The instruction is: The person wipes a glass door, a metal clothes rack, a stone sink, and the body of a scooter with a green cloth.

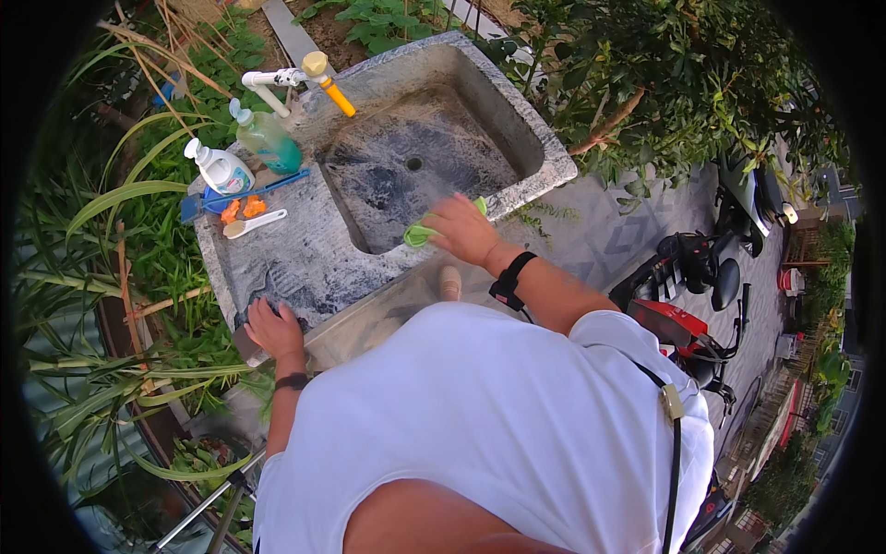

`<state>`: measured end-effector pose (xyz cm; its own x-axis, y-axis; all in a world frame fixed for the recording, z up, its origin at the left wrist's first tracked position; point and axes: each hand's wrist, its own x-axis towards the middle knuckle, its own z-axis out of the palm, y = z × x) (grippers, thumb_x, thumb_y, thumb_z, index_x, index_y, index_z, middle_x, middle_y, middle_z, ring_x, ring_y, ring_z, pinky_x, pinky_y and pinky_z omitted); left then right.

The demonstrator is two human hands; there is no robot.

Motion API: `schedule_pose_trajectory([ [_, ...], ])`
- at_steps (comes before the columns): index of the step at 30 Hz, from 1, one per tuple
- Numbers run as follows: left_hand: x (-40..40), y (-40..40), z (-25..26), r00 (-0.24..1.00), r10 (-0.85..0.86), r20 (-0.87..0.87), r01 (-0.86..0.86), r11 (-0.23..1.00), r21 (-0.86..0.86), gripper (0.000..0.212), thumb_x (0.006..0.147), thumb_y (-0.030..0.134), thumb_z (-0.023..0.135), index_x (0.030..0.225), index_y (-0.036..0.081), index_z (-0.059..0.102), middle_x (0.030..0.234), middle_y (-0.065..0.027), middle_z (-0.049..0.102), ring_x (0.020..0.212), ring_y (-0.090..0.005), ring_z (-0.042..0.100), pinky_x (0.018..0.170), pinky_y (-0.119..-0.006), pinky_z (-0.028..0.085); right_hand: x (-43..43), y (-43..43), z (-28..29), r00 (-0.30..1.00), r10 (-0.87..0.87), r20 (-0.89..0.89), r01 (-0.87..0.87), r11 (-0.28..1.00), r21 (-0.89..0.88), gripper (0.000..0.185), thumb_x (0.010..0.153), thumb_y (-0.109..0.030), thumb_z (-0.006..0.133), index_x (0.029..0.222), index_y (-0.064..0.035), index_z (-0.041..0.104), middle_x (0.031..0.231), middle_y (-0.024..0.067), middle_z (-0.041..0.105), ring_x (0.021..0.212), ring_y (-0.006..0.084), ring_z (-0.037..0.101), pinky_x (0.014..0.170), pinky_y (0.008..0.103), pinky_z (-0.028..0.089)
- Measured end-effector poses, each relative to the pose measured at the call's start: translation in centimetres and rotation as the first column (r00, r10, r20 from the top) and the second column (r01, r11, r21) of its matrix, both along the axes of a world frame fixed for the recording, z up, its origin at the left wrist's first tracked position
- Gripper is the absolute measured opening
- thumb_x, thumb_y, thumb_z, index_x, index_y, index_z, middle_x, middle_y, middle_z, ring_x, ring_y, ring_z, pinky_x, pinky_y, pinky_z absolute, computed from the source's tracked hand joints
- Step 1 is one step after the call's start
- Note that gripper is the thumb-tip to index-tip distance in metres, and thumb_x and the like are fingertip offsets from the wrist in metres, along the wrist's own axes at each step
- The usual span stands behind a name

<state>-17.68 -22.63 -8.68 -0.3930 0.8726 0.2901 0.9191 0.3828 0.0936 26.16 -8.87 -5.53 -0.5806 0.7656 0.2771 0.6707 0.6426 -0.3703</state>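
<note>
My right hand (459,228) is closed over a light green cloth (418,234), which it presses against the near rim of a grey stone sink (429,138). Fingers spread, my left hand (275,328) rests on the left near corner of the stone ledge (291,242) beside the basin. A white pipe tap with a yellow spout (338,97) reaches over the basin. On the ledge stand a bottle of green liquid (277,147) and a white bottle (223,170). Near them lie a blue long-handled brush (256,188), a white-handled brush (255,224) and orange scraps (243,208).
Leafy plants (173,277) border the sink on the left, and a bush (664,90) hangs near its right end. Motor scooters (671,325) are parked on the paving at the right. A tripod's legs (211,509) stand at the lower left.
</note>
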Motion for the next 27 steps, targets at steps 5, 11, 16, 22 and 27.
schedule_pose_trajectory([
  [5,-0.1,-0.3,0.1,0.996,-0.065,-0.058,0.065,0.998,0.003,0.044,0.099,0.032,0.058,0.134,0.007,0.057,0.143,-0.0137,0.054,0.142,-0.0355,0.042,0.118,-0.065,0.018,11.2,2.4,-2.2,0.908,-0.418,0.0,0.417,0.904,0.092,0.029,0.094,-0.029,0.066,0.121,-0.0171,0.067,0.126,0.0052,0.064,0.125,0.0293,0.055,0.113,0.0518,0.037],
  [11,5.6,2.1,1.3,0.932,-0.352,0.087,0.349,0.936,0.053,0.052,0.096,0.029,0.061,0.141,0.005,0.05,0.152,-0.0191,0.044,0.148,-0.0392,0.032,0.121,-0.062,0.013,17.8,5.8,-5.2,0.834,-0.552,-0.002,0.532,0.802,0.273,0.027,0.094,-0.026,0.066,0.117,-0.0129,0.07,0.13,0.0099,0.064,0.127,0.0361,0.053,0.111,0.051,0.038],
  [16,10.7,5.1,1.9,0.848,-0.502,0.172,0.503,0.864,0.041,0.052,0.096,0.028,0.063,0.141,0.006,0.05,0.151,-0.0197,0.044,0.147,-0.0393,0.032,0.121,-0.06,0.014,8.4,1.6,-2.7,0.898,-0.423,-0.12,0.439,0.882,0.173,0.03,0.087,-0.018,0.07,0.116,-0.01,0.068,0.124,0.0149,0.065,0.124,0.0391,0.054,0.109,0.0493,0.041],
  [22,14.9,8.7,2.0,0.763,-0.609,0.215,0.627,0.779,-0.02,0.051,0.096,0.03,0.064,0.139,0.005,0.052,0.149,-0.0199,0.046,0.146,-0.0393,0.034,0.121,-0.06,0.017,6.4,0.8,0.4,0.915,-0.306,-0.263,0.292,0.952,-0.092,0.038,0.086,-0.006,0.07,0.123,-0.0091,0.066,0.116,0.0165,0.065,0.115,0.0384,0.058,0.099,0.0458,0.047],
  [27,15.4,9.1,1.2,0.756,-0.602,0.259,0.638,0.765,-0.084,0.051,0.094,0.031,0.065,0.135,0.003,0.055,0.144,-0.021,0.05,0.144,-0.0404,0.035,0.12,-0.061,0.019,13.1,7.9,2.8,0.687,-0.602,-0.408,0.649,0.76,-0.028,0.036,0.095,-0.016,0.065,0.129,-0.0057,0.064,0.115,0.0221,0.065,0.111,0.041,0.059,0.098,0.0452,0.048],
])
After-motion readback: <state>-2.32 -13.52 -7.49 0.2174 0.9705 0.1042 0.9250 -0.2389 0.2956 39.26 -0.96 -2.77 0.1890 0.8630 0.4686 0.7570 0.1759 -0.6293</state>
